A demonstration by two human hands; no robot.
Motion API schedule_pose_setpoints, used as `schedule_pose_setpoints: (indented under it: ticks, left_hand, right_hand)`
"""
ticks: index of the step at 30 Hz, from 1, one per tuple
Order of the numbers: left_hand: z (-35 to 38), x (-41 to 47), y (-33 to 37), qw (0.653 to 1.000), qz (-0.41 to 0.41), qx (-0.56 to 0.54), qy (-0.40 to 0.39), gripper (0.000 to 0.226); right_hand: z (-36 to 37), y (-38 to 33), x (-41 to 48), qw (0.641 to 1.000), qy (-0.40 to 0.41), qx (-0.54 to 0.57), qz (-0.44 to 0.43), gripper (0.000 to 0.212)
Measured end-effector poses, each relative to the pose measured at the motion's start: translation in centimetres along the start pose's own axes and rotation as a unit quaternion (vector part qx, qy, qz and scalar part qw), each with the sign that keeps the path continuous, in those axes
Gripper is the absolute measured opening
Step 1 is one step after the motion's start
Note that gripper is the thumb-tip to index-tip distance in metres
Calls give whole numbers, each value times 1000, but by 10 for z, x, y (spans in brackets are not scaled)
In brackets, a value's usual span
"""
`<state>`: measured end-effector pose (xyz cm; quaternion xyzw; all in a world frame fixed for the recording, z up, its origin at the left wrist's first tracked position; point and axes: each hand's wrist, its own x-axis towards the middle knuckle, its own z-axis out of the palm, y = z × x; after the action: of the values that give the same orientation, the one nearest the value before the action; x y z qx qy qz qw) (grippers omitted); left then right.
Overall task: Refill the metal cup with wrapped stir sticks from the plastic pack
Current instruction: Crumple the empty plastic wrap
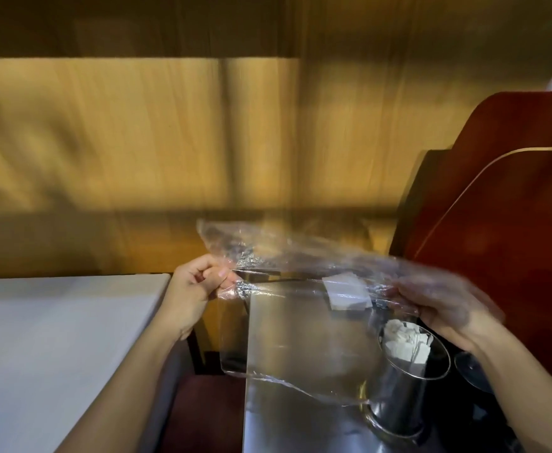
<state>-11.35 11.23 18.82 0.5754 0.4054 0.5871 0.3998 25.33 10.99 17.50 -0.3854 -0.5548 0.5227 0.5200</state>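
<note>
A clear plastic pack (287, 338) hangs stretched between my two hands above a shiny metal counter (300, 426). My left hand (199, 289) pinches the pack's crumpled left corner. My right hand (444, 305) grips its right side, seen blurred through the film. Some white paper-wrapped stir sticks (346, 291) lie inside the pack near my right hand. The metal cup (408, 387) stands on the counter below my right hand, with white wrapped sticks (405, 338) standing inside it.
A white table (39, 354) lies to the left. Wooden wall panelling (170, 142) fills the back. A dark red curved panel (513, 207) rises at the right. A dark glass object (474, 371) sits right of the cup.
</note>
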Motion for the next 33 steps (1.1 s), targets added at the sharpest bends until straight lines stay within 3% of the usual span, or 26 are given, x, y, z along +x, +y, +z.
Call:
schedule_pose_setpoints:
  ticks: [1, 5, 9, 12, 15, 18, 21, 28, 30, 33]
  left_hand:
    - [-1, -1, 0, 1000, -2, 0, 1, 30]
    - [-4, -3, 1, 999, 9, 42, -6, 52]
    - [-9, -2, -3, 999, -29, -22, -24, 57]
    - [-14, -1, -5, 993, -66, -89, -51, 41]
    - [-17, -3, -7, 989, -81, -93, -77, 22]
    - [-14, -4, -11, 993, -87, -16, -80, 41]
    - [-11, -5, -9, 991, -92, 0, -94, 65]
    - [-8, -6, -3, 994, -40, 10, -103, 69]
    - [-7, -6, 2, 993, -21, 24, -112, 70]
    - [-4, -4, 15, 985, 35, 87, -145, 72]
  right_hand:
    - [1, -2, 0, 1000, -5, -18, -9, 17]
    - [1, -3, 3, 1000, -9, -6, -19, 48]
    - [8, -7, 4, 999, -47, 0, -11, 26]
    - [13, -7, 6, 999, -45, 17, -10, 25]
    - [20, -2, 8, 999, -6, -39, -3, 18]
    - [27, 2, 8, 997, -4, -77, -5, 38]
    - [31, 4, 9, 998, -16, -69, -6, 44]
    - [29, 5, 10, 995, -18, -93, 8, 41]
    - [27, 3, 11, 988, -4, -155, -5, 36]
    - [25, -5, 13, 947, 11, -313, -70, 36]
